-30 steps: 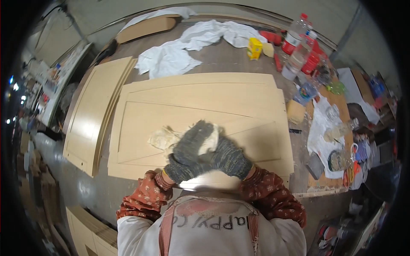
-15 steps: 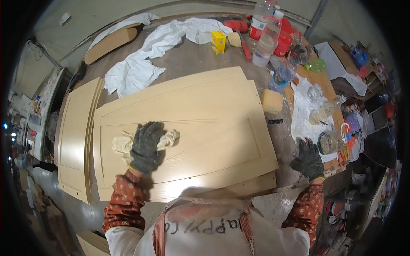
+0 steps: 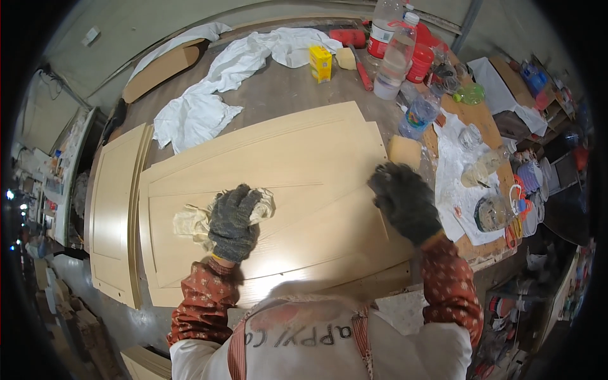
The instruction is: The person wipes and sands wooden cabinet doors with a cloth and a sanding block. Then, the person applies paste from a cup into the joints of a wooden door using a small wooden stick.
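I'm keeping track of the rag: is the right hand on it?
No, the cream rag lies under the left hand, apart from the right hand.

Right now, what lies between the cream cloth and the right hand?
The head view shows only bare beige panel between the cream cloth and the right hand.

a crumpled white cloth (image 3: 196,120) lies on the surface (image 3: 272,95). a yellow box (image 3: 321,64) stands beside a pale block (image 3: 346,59), a clear bottle (image 3: 397,58) beside a red jar (image 3: 420,64).
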Demonstrator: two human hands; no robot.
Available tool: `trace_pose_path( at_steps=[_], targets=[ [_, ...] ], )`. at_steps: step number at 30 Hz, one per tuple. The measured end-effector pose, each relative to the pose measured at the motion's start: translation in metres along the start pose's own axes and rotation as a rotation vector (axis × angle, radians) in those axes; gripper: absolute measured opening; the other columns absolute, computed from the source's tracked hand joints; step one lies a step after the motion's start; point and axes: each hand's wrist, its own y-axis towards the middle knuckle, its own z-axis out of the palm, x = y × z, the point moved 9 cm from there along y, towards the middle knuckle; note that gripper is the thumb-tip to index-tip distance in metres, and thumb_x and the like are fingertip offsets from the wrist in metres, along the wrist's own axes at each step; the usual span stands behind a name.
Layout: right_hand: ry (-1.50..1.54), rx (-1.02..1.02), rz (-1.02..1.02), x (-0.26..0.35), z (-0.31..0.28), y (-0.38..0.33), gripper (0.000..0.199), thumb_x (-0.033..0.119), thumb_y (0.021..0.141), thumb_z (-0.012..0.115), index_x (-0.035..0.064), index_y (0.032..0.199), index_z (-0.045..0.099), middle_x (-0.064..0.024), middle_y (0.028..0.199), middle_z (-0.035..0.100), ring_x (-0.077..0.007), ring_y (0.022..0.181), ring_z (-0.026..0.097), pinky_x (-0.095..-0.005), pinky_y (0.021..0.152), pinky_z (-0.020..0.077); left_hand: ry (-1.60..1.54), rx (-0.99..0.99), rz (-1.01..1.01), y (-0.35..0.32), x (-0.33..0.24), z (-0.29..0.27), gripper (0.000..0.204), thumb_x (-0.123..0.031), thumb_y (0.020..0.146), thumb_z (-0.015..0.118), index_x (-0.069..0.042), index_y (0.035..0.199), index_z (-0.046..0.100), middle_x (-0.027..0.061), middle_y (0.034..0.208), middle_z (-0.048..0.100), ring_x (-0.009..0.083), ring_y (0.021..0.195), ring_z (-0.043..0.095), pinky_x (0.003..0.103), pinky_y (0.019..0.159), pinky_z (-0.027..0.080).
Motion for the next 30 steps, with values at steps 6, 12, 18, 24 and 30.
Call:
trace_pose_path(
  at_steps=[6, 12, 18, 24, 30],
  targets=[
    [-0.362, 0.072, 0.002, -0.023, 0.067, 0.115, 0.035, 0.029, 0.086, 0.057, 0.0177, 0.119, 0.06, -0.0104, 0.108, 0.058, -0.0292, 0.094, 0.057, -0.0449, 0.074, 0.0472, -0.039, 0.086, 0.024, -0.002, 0.0, 0.005, 0.063, -0.008, 0.064, 0.063, -0.015, 0.126, 0.058, 0.0151, 0.13, 0.055, 0.0388, 0.113, 0.054, 0.054, 0.1, 0.04],
    [0.013, 0.253, -0.099, -0.014, 0.053, 0.078, 0.034, 0.024, 0.081, 0.066, 0.0152, 0.114, 0.062, -0.0106, 0.106, 0.057, -0.033, 0.091, 0.057, -0.0472, 0.072, 0.047, 0.001, 0.07, 0.037, 0.001, -0.004, 0.0, 0.036, -0.013, 0.077, 0.062, -0.01, 0.113, 0.065, 0.0163, 0.122, 0.061, 0.0361, 0.108, 0.058, 0.049, 0.096, 0.044],
    [-0.147, 0.106, -0.24, -0.007, 0.027, 0.037, 0.034, 0.019, 0.077, 0.069, 0.012, 0.11, 0.062, -0.0116, 0.106, 0.058, -0.0339, 0.094, 0.056, -0.0468, 0.075, 0.0467, -0.005, 0.071, 0.081, 0.0, -0.012, -0.004, 0.038, -0.008, 0.076, 0.062, -0.01, 0.113, 0.065, 0.0159, 0.121, 0.061, 0.0355, 0.107, 0.059, 0.048, 0.095, 0.044],
    [-0.278, 0.051, 0.018, -0.041, 0.065, 0.125, 0.037, 0.027, 0.079, 0.066, 0.0134, 0.113, 0.062, -0.0119, 0.109, 0.06, -0.0316, 0.102, 0.057, -0.0465, 0.081, 0.0476, -0.071, 0.009, 0.116, 0.001, -0.014, -0.003, 0.053, -0.006, 0.064, 0.06, -0.013, 0.116, 0.065, 0.013, 0.123, 0.06, 0.0354, 0.111, 0.056, 0.049, 0.099, 0.042],
    [-0.203, 0.152, -0.18, -0.032, 0.061, 0.055, 0.035, 0.022, 0.083, 0.063, 0.0128, 0.118, 0.061, -0.0103, 0.113, 0.063, -0.0297, 0.106, 0.059, -0.0449, 0.086, 0.0488, -0.051, 0.068, 0.08, 0.0, -0.007, 0.006, 0.043, -0.006, 0.07, 0.062, -0.011, 0.112, 0.066, 0.014, 0.119, 0.062, 0.0354, 0.108, 0.057, 0.049, 0.098, 0.043]
  ],
)
